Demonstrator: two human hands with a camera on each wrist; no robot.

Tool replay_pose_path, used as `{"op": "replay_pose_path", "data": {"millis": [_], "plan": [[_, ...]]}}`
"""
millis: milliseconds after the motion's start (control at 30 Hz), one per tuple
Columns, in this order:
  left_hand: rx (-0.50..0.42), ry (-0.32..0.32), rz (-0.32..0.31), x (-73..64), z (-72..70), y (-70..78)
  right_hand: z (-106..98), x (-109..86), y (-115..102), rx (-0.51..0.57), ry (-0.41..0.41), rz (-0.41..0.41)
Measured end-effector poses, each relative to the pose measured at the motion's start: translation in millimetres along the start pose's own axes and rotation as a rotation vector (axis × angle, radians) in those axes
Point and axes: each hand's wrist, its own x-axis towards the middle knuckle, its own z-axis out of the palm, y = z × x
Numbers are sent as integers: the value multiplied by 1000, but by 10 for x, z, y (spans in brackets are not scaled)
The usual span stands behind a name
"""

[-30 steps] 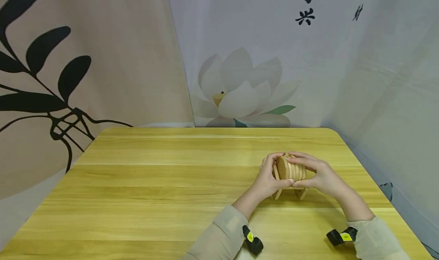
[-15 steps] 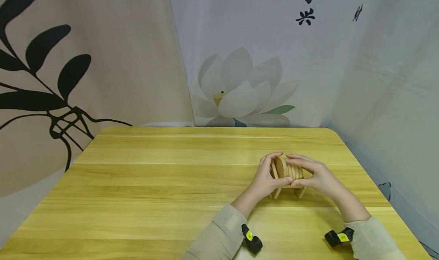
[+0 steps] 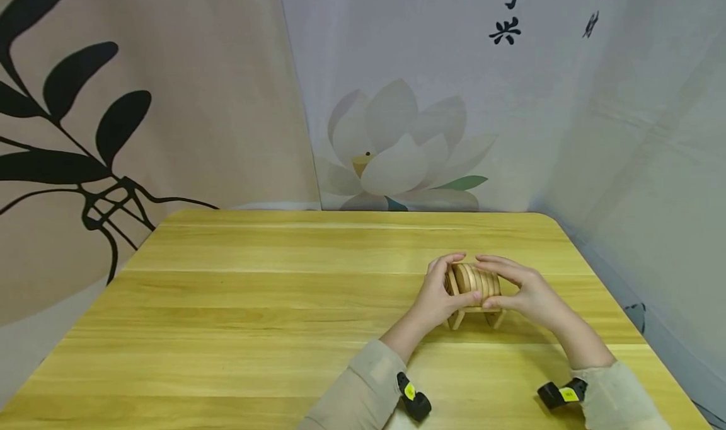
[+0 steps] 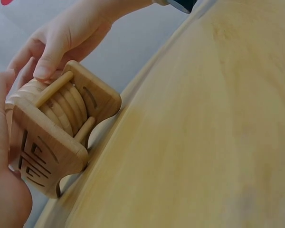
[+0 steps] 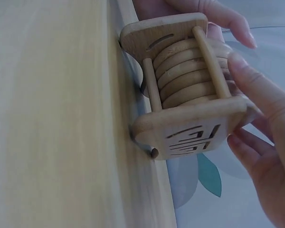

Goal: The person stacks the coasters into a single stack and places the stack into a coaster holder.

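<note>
A stack of round wooden coasters (image 3: 478,280) lies on edge in a small wooden coaster rack (image 3: 462,316), which stands on the table. In the left wrist view the rack's end panel (image 4: 45,149) has cut-out slots, and rods run between the panels. My left hand (image 3: 442,296) is curled round the left end, its thumb on the coasters' near side and fingers at the far side. From the right, my right hand (image 3: 522,288) holds the stack. Its thumb (image 5: 259,88) touches the coasters in the right wrist view. Both hands partly hide the rack.
The wooden table (image 3: 255,316) extends to the left of the hands. Its right edge slopes beside the right forearm. Behind it hangs a printed curtain (image 3: 397,52). A black wrist camera (image 3: 415,400) sits on the left sleeve, another black camera (image 3: 561,393) on the right.
The leftmost coaster stood higher with its flat face showing; now it sits lower, in line with the others. The rack and both hands have shifted slightly left.
</note>
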Motion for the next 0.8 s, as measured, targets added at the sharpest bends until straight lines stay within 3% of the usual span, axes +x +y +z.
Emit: {"op": "replay_pose_path", "data": {"millis": [167, 400, 800], "plan": [[13, 16, -19, -15, -29, 25, -31, -3, -27, -36, 14, -8], [36, 23, 20, -49, -90, 59, -69, -14, -86, -68, 41, -18], [59, 24, 17, -179, -273, 101, -119, -40, -151, -91, 98, -18]]}}
